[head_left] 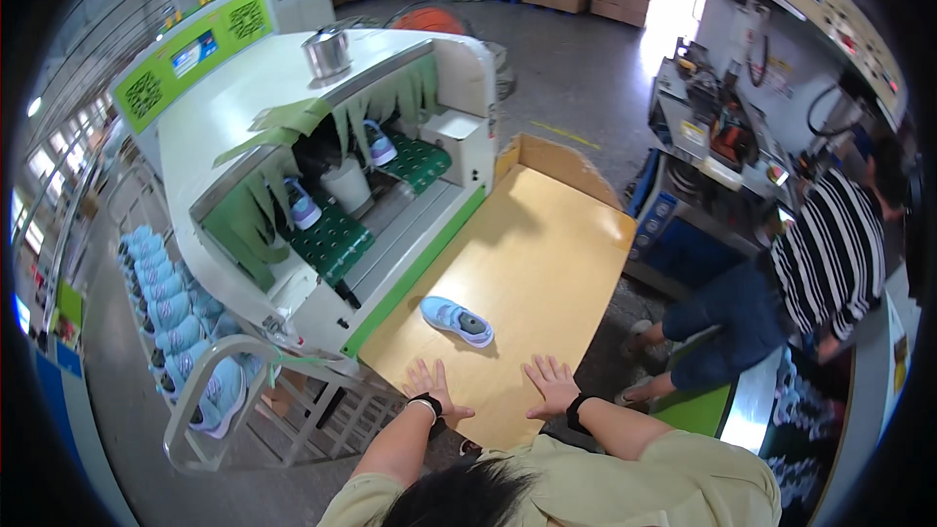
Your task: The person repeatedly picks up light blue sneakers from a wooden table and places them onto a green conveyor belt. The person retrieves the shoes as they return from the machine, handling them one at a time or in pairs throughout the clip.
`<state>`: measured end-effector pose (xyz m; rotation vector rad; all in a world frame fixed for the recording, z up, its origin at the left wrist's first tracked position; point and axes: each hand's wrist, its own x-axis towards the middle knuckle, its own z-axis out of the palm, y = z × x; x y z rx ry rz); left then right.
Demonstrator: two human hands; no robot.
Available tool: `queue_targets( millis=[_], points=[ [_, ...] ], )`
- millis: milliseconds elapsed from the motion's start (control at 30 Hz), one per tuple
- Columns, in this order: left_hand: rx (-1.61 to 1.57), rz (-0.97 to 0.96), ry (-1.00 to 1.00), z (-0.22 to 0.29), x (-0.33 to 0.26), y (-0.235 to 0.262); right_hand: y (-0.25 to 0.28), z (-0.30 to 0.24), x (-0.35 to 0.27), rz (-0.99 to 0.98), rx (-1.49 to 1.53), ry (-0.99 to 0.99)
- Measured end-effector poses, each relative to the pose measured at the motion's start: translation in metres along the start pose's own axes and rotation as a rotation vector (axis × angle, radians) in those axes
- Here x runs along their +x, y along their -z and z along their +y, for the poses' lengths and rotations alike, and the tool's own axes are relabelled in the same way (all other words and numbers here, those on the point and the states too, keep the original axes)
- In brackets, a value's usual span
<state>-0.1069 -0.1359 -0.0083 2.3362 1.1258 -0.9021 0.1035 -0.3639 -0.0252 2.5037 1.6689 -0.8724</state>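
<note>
Both my hands rest at the near end of a wooden tabletop (532, 263). My left hand (434, 390) has its fingers spread and holds nothing. With fingers likewise spread and nothing in them, my right hand (552, 388) lies near the right edge. Between and beyond the two hands a light blue sneaker (456, 321) with a pale lavender sole sits on the wood, touched by neither. Left of the table, a white machine (185, 190) has an opening hung with green strips; a sneaker (379, 143) and another sneaker (304, 205) stand inside on dark green perforated belts.
At left, a metal rack (210, 381) carries rows of light blue sneakers (181, 322). A raised cardboard edge (561, 164) borders the table's far end. On the right, a person in a striped shirt (830, 249) bends near another machine (708, 127). A metal pot (326, 54) tops the white machine.
</note>
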Motion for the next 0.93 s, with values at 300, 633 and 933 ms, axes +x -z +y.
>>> queue_targets(
  millis=[300, 633, 933],
  points=[
    [-0.017, 0.008, -0.010, -0.004, 0.005, -0.002, -0.024, -0.040, -0.045, -0.057, 0.113, -0.260],
    [0.023, 0.086, -0.059, -0.004, -0.005, 0.004, -0.030, -0.053, -0.047, -0.085, 0.196, -0.369],
    [0.164, 0.167, 0.015, 0.002, 0.005, -0.007, -0.053, -0.045, -0.039, 0.040, 0.135, -0.308]
  ],
)
